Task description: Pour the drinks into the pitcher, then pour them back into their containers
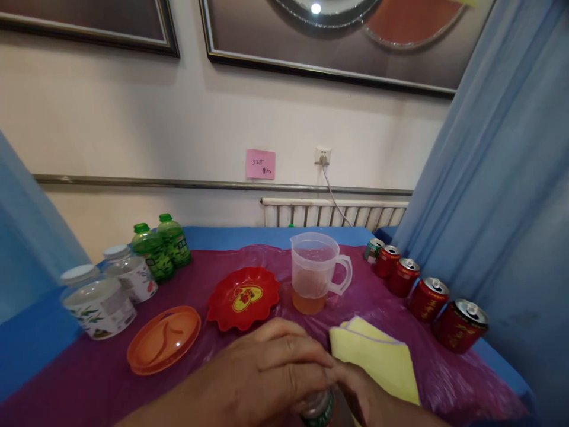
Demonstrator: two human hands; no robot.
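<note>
My left hand (271, 370) is curled over the top of a small bottle (319, 410) at the bottom edge, its fingers wrapped round the neck. My right hand (362, 394) grips the same bottle from the right side, mostly cut off by the frame. Only the bottle's grey cap area and a bit of green label show. Just behind the hands lies a folded yellow cloth (380, 359). A clear plastic measuring jug (316, 273) with a little amber liquid stands further back, beside a red scalloped dish (243, 296).
An orange divided plate (163, 339) lies at left. Two lidded jars (100, 299) and two green bottles (160, 248) stand at the far left. Several red cans (427, 296) line the right side, next to a blue curtain (498, 178). The table has a purple plastic cover (89, 379).
</note>
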